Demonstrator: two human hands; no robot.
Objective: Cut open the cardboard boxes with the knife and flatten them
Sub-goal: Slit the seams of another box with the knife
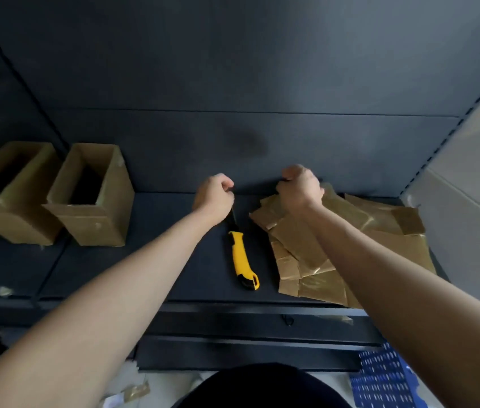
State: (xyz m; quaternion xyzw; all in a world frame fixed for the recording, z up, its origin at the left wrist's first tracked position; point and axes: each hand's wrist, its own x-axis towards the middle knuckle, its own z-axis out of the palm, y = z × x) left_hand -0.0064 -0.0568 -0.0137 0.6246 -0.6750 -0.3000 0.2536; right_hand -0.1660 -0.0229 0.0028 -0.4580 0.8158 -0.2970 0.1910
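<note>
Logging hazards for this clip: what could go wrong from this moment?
1. The knife lies with its dark front end just under the left hand. Whether a blade is out is unclear, so lowering that hand could mean a cut.
2. The flattened cardboard reaches the front edge of the shelf, under the arm of the right hand; a sweep might knock it off.

At the left of a dark shelf (pixel 209 272), two open cardboard boxes upright, side by side: outer box (pixel 12 195), inner box (pixel 91 201). At the right, a pile of flattened cardboard (pixel 336 248) (glossy with tape). Between, a yellow-handled knife (pixel 242 259) lying flat, near the pile. Above, left hand (pixel 214 198) and right hand (pixel 299 187), both curled into fists, nothing seen in either.
</note>
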